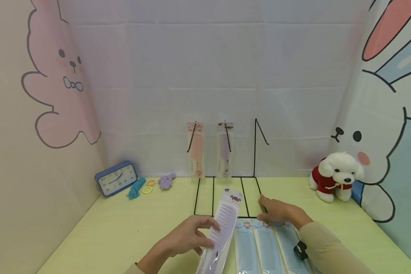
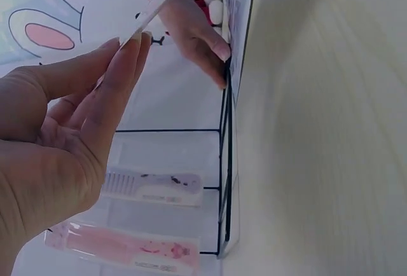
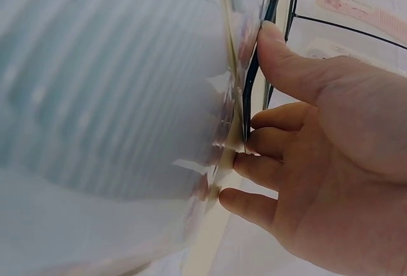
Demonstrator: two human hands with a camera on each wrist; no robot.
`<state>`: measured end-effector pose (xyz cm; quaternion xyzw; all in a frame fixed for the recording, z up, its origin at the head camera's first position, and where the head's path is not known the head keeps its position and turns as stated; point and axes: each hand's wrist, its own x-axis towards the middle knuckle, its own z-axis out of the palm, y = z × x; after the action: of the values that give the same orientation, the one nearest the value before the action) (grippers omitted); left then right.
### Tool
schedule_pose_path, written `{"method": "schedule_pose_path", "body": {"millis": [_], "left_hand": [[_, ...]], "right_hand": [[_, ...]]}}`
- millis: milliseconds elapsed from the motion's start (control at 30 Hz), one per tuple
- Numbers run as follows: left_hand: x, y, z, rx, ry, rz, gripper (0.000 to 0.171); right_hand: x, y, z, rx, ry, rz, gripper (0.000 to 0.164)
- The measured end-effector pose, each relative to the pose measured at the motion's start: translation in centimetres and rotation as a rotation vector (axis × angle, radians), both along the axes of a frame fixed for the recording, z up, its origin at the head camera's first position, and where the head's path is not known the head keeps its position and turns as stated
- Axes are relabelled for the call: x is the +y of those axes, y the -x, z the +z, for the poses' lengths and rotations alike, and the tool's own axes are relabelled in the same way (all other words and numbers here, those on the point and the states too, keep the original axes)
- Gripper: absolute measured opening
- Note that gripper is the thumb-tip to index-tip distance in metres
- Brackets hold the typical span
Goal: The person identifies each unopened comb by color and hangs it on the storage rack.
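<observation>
The left hand (image 1: 188,236) is gripping a flat purple plastic comb in a clear package (image 1: 222,228), pinching it between the thumb and the fingers. This comb is being held tilted above the pale yellow-green worktop (image 1: 123,236), its printed end pointing up towards the rack. The right hand (image 1: 281,211) is touching the front right corner of the black wire rack (image 1: 255,152) with its thumb and fingertips; whether it is truly gripping the wire, I cannot tell. On the rack's hooks, a packaged pink comb (image 1: 196,148) is hanging on the left and a second packaged purple comb (image 1: 223,148) in the middle. Light-blue combs in clear packages (image 1: 246,247) are lying side by side before the rack. A white plush dog in red clothing (image 1: 340,173) is sitting at the far right.
</observation>
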<state>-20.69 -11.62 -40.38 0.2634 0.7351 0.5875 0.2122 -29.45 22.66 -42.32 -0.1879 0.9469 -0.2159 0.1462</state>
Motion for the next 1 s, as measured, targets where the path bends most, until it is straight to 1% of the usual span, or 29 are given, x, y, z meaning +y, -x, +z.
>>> {"method": "schedule_pose_path", "body": {"millis": [133,233,300,400,500,667,833,1000], "left_hand": [[0.3,0.0,0.5,0.043,-0.052,0.018,0.042],[0.5,0.0,0.8,0.045,-0.081,0.028,0.047],[0.6,0.0,1.0,0.053,-0.084,0.035,0.048],[0.7,0.1,1.3,0.085,-0.081,0.045,0.05],[1.0,0.3,1.8,0.136,-0.085,0.059,0.05],[1.4,0.4,2.3,0.2,-0.138,0.078,0.051],[1.8,0.5,2.9,0.243,-0.182,0.088,0.052],[2.3,0.7,3.9,0.278,-0.176,0.094,0.053]], "right_hand": [[0.0,0.1,-0.2,0.002,-0.003,-0.002,0.086],[-0.1,0.1,-0.2,0.005,-0.004,-0.009,0.086],[-0.1,0.1,-0.1,0.008,-0.006,-0.011,0.085],[-0.2,0.0,0.0,0.007,-0.003,-0.008,0.085],[-0.3,-0.1,0.3,0.004,0.004,-0.002,0.085],[-0.2,-0.2,0.5,-0.001,0.003,0.002,0.085],[-0.2,-0.2,0.4,-0.007,-0.004,-0.006,0.085],[-0.1,-0.2,0.4,0.002,0.002,0.012,0.081]]}}
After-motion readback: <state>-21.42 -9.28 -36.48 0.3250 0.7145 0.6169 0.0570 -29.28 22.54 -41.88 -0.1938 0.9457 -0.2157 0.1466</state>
